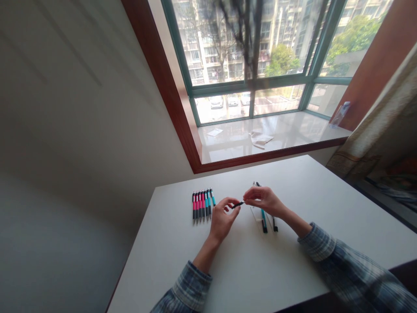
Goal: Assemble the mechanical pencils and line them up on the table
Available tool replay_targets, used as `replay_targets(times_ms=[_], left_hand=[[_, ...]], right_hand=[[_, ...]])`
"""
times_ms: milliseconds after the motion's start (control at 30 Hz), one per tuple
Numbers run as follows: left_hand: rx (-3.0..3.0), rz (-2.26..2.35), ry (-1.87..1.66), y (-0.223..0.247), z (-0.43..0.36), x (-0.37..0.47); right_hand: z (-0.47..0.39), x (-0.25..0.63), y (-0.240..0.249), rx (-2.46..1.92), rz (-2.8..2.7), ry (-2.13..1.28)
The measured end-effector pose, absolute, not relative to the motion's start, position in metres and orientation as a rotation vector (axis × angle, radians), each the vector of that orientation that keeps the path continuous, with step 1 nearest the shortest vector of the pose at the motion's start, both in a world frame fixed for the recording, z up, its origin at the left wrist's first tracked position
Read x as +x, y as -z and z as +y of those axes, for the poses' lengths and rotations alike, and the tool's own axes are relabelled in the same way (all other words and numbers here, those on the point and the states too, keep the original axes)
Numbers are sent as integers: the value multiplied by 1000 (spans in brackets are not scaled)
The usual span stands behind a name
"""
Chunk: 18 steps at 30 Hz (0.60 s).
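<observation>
My left hand [223,219] pinches a short black pen part [237,204] between thumb and fingertips. At its right end, my right hand [263,200] closes its fingertips on a small silvery tip. Left of my hands, several pink and black pens [198,206] and teal and black pens [207,204] lie side by side in a row. Below my right hand are a teal barrel with a black end [263,221], thin clear pieces [256,217] and a small black part [275,228]. My right hand partly hides the things behind it.
The white table [176,252] meets a wall on its far side. Beyond it, a window sill [228,150] holds a crumpled cloth [259,139], a paper piece [215,132] and a clear bottle [340,114]. A curtain [374,130] hangs at the right.
</observation>
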<state>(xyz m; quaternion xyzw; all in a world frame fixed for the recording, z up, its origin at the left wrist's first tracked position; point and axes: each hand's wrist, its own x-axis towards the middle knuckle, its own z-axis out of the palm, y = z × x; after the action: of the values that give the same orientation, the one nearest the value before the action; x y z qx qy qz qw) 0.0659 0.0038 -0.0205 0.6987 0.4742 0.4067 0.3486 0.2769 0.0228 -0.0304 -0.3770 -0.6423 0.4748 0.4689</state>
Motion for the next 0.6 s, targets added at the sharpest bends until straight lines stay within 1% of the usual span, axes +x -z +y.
replay_targets(times_ms=[200, 600], left_hand=[[1877, 1227, -1062, 20, 3, 67], [1819, 1237, -1071, 21, 3, 67]], right_hand=[[17, 275, 25, -1044, -1721, -988], [16, 281, 16, -1033, -1872, -874]])
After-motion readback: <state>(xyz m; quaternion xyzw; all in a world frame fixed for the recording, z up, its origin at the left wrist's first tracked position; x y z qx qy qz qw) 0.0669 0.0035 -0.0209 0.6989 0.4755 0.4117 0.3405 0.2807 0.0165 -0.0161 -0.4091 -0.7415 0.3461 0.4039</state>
